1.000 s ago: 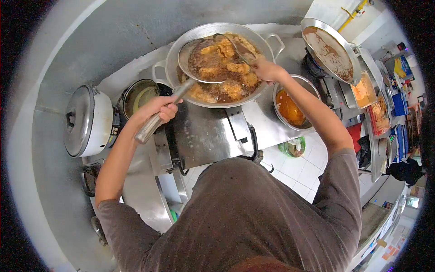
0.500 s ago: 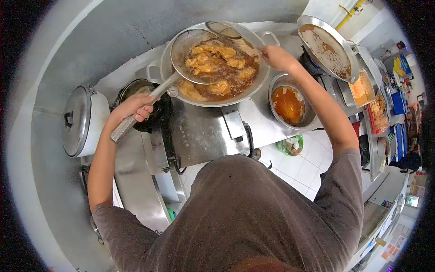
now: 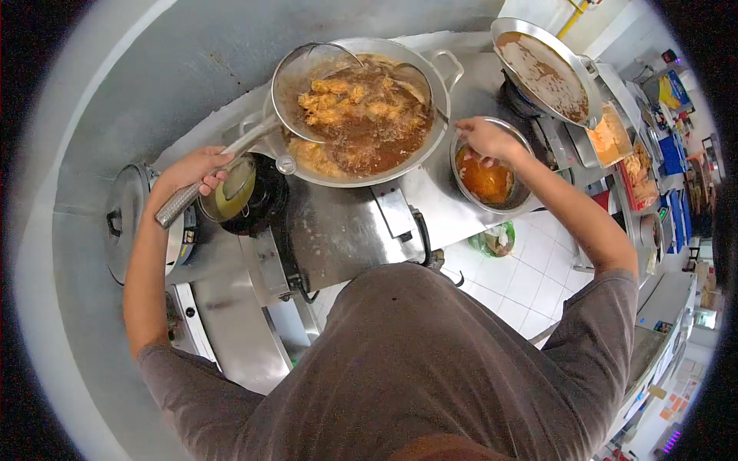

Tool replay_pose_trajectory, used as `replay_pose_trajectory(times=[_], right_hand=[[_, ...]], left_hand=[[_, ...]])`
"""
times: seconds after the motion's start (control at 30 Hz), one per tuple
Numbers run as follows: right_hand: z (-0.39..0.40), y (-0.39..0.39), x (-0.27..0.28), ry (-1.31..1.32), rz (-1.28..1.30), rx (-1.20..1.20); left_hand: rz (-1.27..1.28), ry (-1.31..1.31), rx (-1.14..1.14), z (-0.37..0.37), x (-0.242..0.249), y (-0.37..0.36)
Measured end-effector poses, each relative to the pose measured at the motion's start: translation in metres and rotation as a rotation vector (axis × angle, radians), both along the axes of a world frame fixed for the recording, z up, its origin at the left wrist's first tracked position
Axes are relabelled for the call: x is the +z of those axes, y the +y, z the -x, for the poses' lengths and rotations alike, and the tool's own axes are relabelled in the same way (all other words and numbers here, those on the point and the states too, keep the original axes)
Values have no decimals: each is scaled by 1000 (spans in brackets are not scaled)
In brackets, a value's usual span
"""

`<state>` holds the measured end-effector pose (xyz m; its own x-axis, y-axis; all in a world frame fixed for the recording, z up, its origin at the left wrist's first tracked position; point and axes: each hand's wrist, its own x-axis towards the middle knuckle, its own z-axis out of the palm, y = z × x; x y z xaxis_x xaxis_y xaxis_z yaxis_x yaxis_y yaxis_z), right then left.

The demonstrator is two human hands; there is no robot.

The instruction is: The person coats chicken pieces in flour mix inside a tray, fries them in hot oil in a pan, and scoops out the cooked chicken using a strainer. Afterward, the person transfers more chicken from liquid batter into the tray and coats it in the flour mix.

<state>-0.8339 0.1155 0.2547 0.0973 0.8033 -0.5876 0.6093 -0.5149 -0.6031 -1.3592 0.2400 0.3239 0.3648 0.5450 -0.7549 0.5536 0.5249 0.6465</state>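
A wide metal wok (image 3: 440,146) holds bubbling brown oil with golden battered fried pieces (image 3: 338,100) in it. My left hand (image 3: 201,170) is closed round the long metal handle of a large round mesh strainer (image 3: 280,84), whose hoop hangs over the wok's left part. At the right rim my right hand (image 3: 492,142) grips the thin handle of a second skimmer (image 3: 419,81); its round head dips into the oil at the wok's right side. Below my right hand stands a metal pot (image 3: 513,201) of orange-brown oil.
A dial thermometer (image 3: 286,164) sits at the wok's near rim. A lidded pot (image 3: 127,219) and a dark burner with a small pan (image 3: 234,196) lie left. Another wok (image 3: 547,73) of oil and trays of orange food (image 3: 610,137) stand right.
Both hands have moved outward, the left one left with its strainer, the right one right and down off the wok rim. The second skimmer's head has shifted right through the oil.
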Motion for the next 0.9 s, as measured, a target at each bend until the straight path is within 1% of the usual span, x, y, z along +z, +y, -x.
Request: replay_pose_trajectory(times=[0.07, 0.1, 0.2, 0.23, 0.33, 0.37, 0.47, 0.5, 0.63, 0.73, 0.77, 0.87, 0.9], right_hand=[[6, -7, -17, 222, 30, -151], [7, -9, -28, 384, 90, -192], [50, -26, -16, 625, 143, -557], [62, -29, -14, 683, 150, -528], [95, -29, -19, 787, 183, -604], [104, -23, -31, 825, 162, -596], [126, 4, -67, 1015, 181, -756], [130, 11, -74, 1026, 103, -700], [123, 26, -78, 1039, 9, -645], [110, 22, -69, 1010, -32, -568], [111, 16, -60, 916, -91, -544], [107, 19, -50, 776, -116, -449], [104, 25, -55, 737, -121, -414]], left_hand=[[-47, 44, -44, -2, 4, 7], [-74, 71, -62, -3, 7, 9], [-164, 137, -91, -7, 2, 15], [-197, 158, -98, -9, -2, 17], [-301, 156, -155, -12, -18, 24], [-308, 156, -170, -14, -20, 24], [-313, 167, -208, -15, -26, 26], [-304, 181, -217, -14, -29, 26], [-262, 185, -207, -18, -15, 8], [-142, 114, -106, -17, -17, -2], [-54, 25, -52, -20, -12, -11], [10, -11, 8, -26, -13, -20], [50, -71, 11, -26, -19, -22]])
